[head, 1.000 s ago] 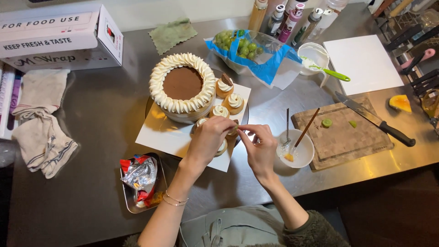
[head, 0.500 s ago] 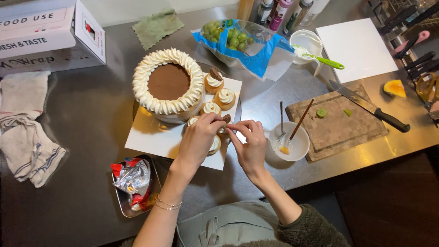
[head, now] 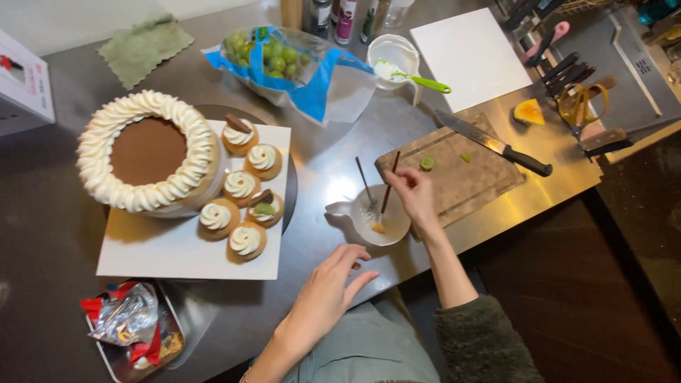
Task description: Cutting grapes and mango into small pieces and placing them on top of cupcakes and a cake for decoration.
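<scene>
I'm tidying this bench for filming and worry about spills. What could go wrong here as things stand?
The right hand grips a thin brush standing in the small white bowl, which sits near the counter's front edge; a nudge might tip it or drip glaze. The knife lies across the cutting board close to that hand, its blade bare, so a careless reach could meet it. The left hand hovers open beside the small tarts and could smear their cream.
</scene>
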